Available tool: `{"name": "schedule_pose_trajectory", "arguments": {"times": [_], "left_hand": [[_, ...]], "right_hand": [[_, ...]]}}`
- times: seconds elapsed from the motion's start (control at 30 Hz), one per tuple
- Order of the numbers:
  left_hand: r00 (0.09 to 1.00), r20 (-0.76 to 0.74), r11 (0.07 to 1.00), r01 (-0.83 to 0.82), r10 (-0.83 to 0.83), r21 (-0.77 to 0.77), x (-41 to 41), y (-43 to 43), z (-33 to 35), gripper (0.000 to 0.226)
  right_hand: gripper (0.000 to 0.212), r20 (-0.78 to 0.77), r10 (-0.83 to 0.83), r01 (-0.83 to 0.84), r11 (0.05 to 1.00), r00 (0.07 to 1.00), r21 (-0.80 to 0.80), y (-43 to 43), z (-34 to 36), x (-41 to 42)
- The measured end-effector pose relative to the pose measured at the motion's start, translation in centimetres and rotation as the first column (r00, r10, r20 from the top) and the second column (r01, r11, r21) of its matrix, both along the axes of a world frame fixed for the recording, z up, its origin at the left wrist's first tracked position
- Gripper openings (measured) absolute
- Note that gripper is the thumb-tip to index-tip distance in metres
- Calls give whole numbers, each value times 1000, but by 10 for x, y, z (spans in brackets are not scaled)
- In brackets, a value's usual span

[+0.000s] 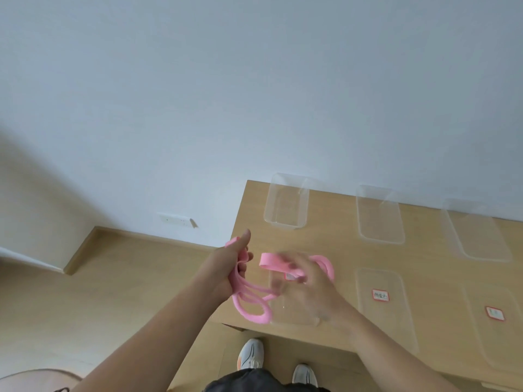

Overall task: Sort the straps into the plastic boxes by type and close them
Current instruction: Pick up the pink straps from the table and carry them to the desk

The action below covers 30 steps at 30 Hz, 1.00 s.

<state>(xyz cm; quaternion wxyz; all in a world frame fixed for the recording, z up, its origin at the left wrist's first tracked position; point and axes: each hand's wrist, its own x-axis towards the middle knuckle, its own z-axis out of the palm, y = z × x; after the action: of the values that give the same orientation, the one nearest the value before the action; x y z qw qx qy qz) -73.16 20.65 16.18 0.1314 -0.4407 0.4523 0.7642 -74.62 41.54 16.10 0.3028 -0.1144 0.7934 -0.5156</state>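
**Both hands on the pink straps, over the table's near-left corner**

Pale wall [254, 94] fills the upper view. Wood-tone floor [127, 292] on the left. Light wooden table [334, 241] on the right, its left end set against the wall.

Six clear plastic pieces on the table, in two rows of three.
- Far row: a deep far-left box [283, 223], open-topped; a shallower far-middle piece [380, 216]; a far-right piece [478, 230]. Cannot tell whether the last two are boxes or lids.
- Near row: a near-left box [294, 315], partly under the right hand; a near-middle box [380, 321]; a near-right box [503, 343].

Left hand [230, 267] is raised just off the table's left edge, thumb pointing up. Its fingers are curled round a bunch of pink straps [252, 304]. One strap end pokes out above the fist. Several loops hang below the fist, over the table's near-left corner and beside the near-left box.

Right hand [308, 281] is above the near-left box, motion-blurred. Its fingers look curled over a flat pink loop that stands out to the left, towards the left hand. More pink curls behind the knuckles on the right. The exact grip is lost in the blur.

Red-bordered labels sit on the near-middle [380, 295] and near-right [495, 312] boxes; text unreadable. White shoes [250, 353] at the bottom edge. Wall socket [174, 219] low on the wall.
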Motion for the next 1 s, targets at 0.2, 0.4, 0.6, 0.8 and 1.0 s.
{"name": "schedule_pose_trajectory", "arguments": {"times": [0.2, 0.4, 0.6, 0.8, 1.0], "left_hand": [[970, -14, 962, -241, 244, 125, -16, 4, 1, 36], [999, 22, 993, -46, 44, 112, 10, 3, -37, 15], [910, 96, 769, 394, -404, -503, 26, 7, -73, 17], [768, 248, 254, 469, -590, -846, 43, -5, -74, 40], [804, 261, 164, 401, -535, -901, 129, -26, -57, 38]], "right_hand": [[14, 174, -138, 158, 982, 975, -106, -17, -3, 33], [13, 234, -436, 428, 900, 869, 89, 12, -24, 21], [25, 103, -497, 451, 844, 862, 289, 41, -47, 4], [36, -407, -246, 426, 788, 880, 445, 43, -45, 26], [53, -573, 350, -74, 891, 741, 448, 0, -40, 60]]}}
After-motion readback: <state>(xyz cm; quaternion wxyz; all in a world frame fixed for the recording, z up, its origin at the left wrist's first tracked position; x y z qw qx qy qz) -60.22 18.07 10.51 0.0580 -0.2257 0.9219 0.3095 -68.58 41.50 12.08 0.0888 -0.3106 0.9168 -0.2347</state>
